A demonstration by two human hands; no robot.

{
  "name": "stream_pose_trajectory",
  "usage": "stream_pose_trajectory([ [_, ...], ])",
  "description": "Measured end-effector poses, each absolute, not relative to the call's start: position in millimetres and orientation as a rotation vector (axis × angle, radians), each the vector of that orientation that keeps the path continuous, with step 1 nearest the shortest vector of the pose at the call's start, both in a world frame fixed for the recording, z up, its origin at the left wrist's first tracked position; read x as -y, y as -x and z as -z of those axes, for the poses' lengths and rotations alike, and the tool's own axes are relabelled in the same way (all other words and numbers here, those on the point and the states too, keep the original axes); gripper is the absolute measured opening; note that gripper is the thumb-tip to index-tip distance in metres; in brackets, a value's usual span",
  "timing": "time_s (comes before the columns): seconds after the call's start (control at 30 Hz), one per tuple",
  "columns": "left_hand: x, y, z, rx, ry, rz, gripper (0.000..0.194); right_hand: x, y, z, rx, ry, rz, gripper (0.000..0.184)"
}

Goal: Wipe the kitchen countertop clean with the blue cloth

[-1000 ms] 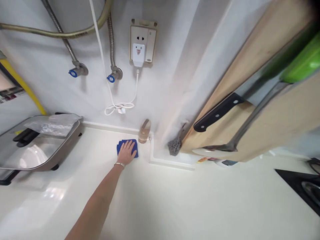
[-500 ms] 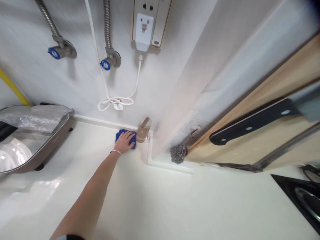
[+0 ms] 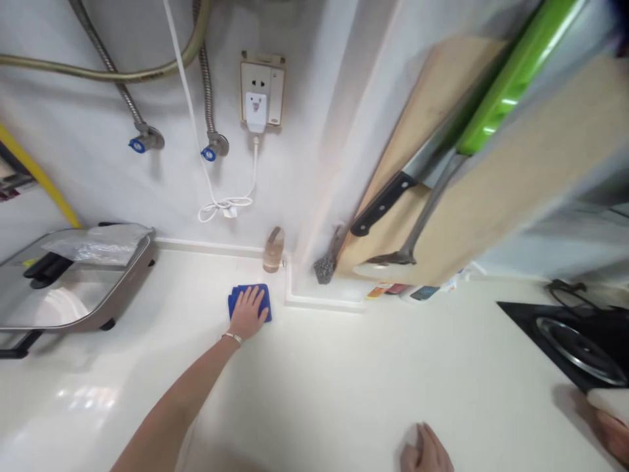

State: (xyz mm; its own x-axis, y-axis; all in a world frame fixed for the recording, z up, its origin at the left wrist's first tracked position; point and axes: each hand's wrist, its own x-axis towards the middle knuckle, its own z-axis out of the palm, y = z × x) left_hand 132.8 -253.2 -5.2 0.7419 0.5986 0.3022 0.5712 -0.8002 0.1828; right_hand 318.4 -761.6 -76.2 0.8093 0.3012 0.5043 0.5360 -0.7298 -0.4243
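My left hand (image 3: 248, 312) lies palm down on a folded blue cloth (image 3: 236, 296), its fingers spread over the top and its thumb at the right edge. It presses the cloth onto the white countertop (image 3: 314, 373). A clear brownish cup or jar (image 3: 273, 252) stands against the wall just beyond the cloth. My right hand (image 3: 427, 452) shows only in part at the bottom edge, over the counter. Its visible fingers are curled together, and I see nothing in them.
An electric pan with a glass lid (image 3: 115, 298) stands left. Cutting board (image 3: 472, 216), knife (image 3: 383, 203), green-handled ladle-like utensil (image 3: 515, 85) and steel scourer (image 3: 324, 267) hang right, near a black hob (image 3: 555, 341). A corded plug (image 3: 256, 111) is in the wall. Partly cropped skin shows at the right edge.
My left hand and the blue cloth have moved away from the wall, leaving a gap to the cup. My right hand has come into view at the bottom. The camera view has shifted.
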Motion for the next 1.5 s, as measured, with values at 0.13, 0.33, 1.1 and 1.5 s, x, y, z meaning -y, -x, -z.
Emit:
stream_pose_trajectory([
  [0.13, 313, -130, 10, -0.781, -2.93, -0.521, 0.06, 757, -314, 77, 0.655, 2.437, 0.584, 0.053],
  [0.33, 382, -173, 11, -0.428, -2.938, -0.445, 0.062, 751, -311, 73, 0.74, 2.414, 0.626, 0.05],
  [1.1, 476, -402, 17, -0.124, -2.785, -0.313, 0.065, 745, -309, 59, 0.558, 2.426, 0.527, 0.046],
  [1.5, 448, -303, 14, -0.244, -2.806, -0.454, 0.06, 750, -314, 71, 0.609, 2.399, 0.621, 0.043],
])
